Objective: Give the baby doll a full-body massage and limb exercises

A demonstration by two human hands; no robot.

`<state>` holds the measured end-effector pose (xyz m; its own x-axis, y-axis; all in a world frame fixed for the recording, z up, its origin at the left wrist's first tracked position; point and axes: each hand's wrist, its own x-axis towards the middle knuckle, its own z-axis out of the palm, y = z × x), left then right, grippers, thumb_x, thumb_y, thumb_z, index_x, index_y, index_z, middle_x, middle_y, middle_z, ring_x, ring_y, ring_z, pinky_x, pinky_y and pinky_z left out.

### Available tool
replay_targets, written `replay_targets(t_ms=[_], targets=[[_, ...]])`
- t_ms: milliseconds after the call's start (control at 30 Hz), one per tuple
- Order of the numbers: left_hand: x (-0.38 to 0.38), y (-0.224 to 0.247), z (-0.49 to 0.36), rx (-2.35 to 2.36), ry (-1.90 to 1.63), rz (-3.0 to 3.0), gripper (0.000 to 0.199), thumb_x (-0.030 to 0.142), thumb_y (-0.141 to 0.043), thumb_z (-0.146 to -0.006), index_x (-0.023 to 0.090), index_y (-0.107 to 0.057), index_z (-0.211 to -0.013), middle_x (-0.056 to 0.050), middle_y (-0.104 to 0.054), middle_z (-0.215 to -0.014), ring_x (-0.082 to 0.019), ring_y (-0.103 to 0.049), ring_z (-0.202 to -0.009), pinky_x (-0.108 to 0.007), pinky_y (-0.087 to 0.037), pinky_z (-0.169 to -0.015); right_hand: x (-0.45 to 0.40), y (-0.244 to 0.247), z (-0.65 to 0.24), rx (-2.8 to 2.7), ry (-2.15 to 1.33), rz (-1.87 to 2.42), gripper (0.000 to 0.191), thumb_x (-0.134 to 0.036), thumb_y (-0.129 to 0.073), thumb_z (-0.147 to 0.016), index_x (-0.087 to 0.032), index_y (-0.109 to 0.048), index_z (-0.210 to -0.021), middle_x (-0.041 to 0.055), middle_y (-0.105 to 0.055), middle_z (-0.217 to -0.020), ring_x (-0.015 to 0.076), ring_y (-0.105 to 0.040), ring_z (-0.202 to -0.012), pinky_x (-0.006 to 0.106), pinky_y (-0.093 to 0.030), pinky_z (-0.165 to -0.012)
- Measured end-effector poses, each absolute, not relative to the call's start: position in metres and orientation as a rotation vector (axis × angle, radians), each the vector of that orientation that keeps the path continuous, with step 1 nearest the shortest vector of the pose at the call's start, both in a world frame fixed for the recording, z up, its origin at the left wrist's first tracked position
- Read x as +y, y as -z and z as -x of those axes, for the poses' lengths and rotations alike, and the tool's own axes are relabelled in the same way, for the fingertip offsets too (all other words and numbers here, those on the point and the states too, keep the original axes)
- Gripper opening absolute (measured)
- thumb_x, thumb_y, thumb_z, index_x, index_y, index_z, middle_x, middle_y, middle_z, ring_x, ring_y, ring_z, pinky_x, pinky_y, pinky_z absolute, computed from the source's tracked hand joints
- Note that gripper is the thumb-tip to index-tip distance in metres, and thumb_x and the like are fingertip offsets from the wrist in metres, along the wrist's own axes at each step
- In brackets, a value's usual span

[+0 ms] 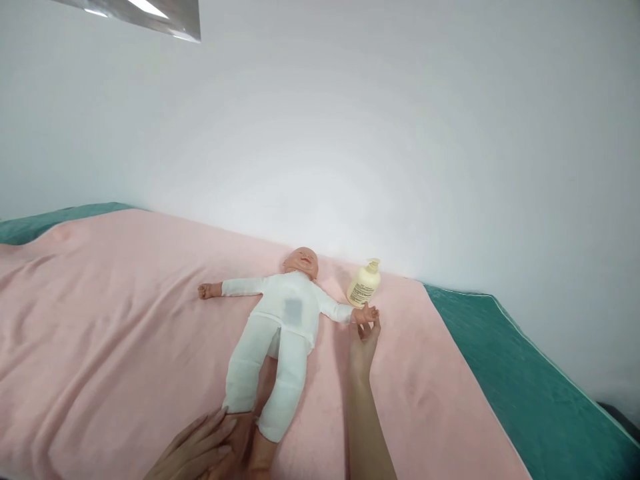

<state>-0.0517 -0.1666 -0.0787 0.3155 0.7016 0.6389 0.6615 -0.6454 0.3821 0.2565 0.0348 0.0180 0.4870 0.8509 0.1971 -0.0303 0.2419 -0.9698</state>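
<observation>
A baby doll [293,310] lies on its back in a white cloth suit, arms spread wide, with a grey square patch on its chest. My right hand [364,340] reaches up to the doll's hand on the right side of the view, fingers and thumb closed around it. Down at the bottom, my left hand [197,447] rests with outstretched fingers against the doll's lower leg, by the trouser cuff. Just behind the doll's hand that I hold stands a pale yellow pump bottle [364,285], tilted slightly, with dark printing on its front.
Under the doll spreads a pink blanket [125,320], wrinkled on the left. A green cover [480,347] shows beyond it on both sides. A white wall [320,133] rises directly behind. At the top left hangs a shiny grey panel [170,20].
</observation>
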Motion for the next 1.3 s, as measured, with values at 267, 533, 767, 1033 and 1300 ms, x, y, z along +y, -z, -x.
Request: replay_targets(t_ms=[267, 533, 767, 1033, 1300], targets=[[-0.14, 0.022, 0.048, 1.313, -1.507, -2.06, 0.037, 0.032, -0.053, -0.09, 0.029, -0.058, -0.126, -0.006, -0.058, -0.134, -0.026, -0.048, -0.13, -0.042, -0.046, -0.104, 0.018, -0.022, -0.228, -1.455, -0.541, 1.036, 0.05, -0.036, -0.052, -0.092, -0.021, -0.045, -0.139, 0.0125, -0.049, -0.141, 0.0246, -0.046, -0.129, 0.046, -0.038, -0.107], [-0.08, -0.036, 0.022, 1.238, -1.659, -1.711, 0.035, 0.033, -0.052, -0.092, 0.02, -0.057, -0.124, -0.01, -0.058, -0.134, -0.028, -0.048, -0.129, -0.044, -0.043, -0.106, 0.025, -0.008, -0.222, -2.014, -0.017, 0.881, 0.048, -0.012, -0.039, -0.094, -0.03, -0.049, -0.137, 0.0047, -0.052, -0.138, 0.0226, -0.038, -0.133, 0.047, -0.042, -0.104], [-0.049, -0.058, 0.009, 1.226, -1.7, -1.44, 0.039, 0.043, -0.056, -0.089, 0.017, -0.06, -0.118, -0.012, -0.059, -0.132, -0.028, -0.051, -0.126, -0.042, -0.045, -0.104, 0.024, -0.009, -0.215, -2.143, 0.199, 0.875, 0.056, -0.004, -0.037, -0.092, -0.036, -0.05, -0.135, 0.0001, -0.051, -0.139, 0.0226, -0.033, -0.135, 0.046, -0.042, -0.104], [-0.059, -0.056, 0.01, 1.254, -1.651, -1.546, 0.037, 0.039, -0.055, -0.09, 0.019, -0.06, -0.121, -0.009, -0.06, -0.131, -0.027, -0.051, -0.127, -0.04, -0.045, -0.104, 0.025, -0.003, -0.218, -2.054, 0.114, 0.925, 0.055, -0.005, -0.037, -0.093, -0.036, -0.048, -0.137, 0.0003, -0.052, -0.139, 0.0224, -0.038, -0.132, 0.046, -0.042, -0.104], [-0.106, -0.015, 0.044, 1.277, -1.473, -2.303, 0.032, 0.05, -0.048, -0.088, 0.039, -0.064, -0.114, 0.003, -0.068, -0.118, -0.024, -0.062, -0.114, -0.036, -0.052, -0.097, 0.022, -0.027, -0.228, -1.342, -0.503, 1.101, 0.05, -0.037, -0.041, -0.097, -0.022, -0.039, -0.144, 0.0099, -0.048, -0.142, 0.0233, -0.047, -0.13, 0.041, -0.041, -0.105]])
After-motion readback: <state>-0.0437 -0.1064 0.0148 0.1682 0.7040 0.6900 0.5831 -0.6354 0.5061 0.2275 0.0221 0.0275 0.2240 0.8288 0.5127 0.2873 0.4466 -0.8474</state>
